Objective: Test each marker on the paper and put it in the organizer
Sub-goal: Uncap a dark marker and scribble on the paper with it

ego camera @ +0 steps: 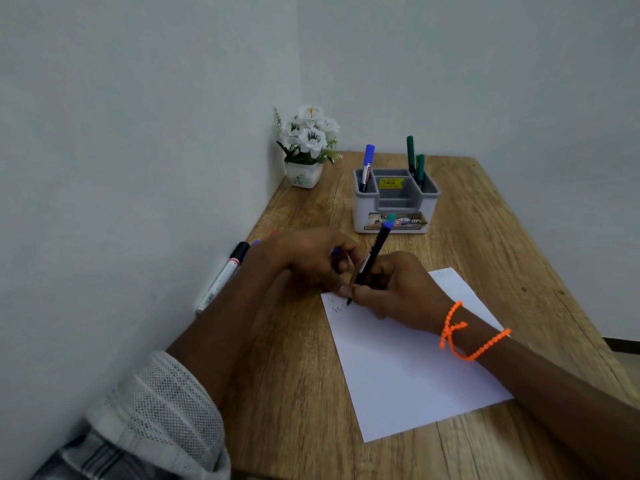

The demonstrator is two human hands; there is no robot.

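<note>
I see my right hand gripping one black marker, tip on the single paper sheet mid-frame, my left hand curled beside it, while the organizer above holds three markers: one blue, two green.

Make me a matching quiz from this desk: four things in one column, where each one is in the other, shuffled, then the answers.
Things:
1. Blue marker
2. Green markers
3. Flower pot
4. Black-capped marker

Places:
A. Lying by the wall, left of the hands
B. Organizer, left slot
C. Far left table corner
D. Organizer, right slot

Pairs: 1-B, 2-D, 3-C, 4-A
</note>
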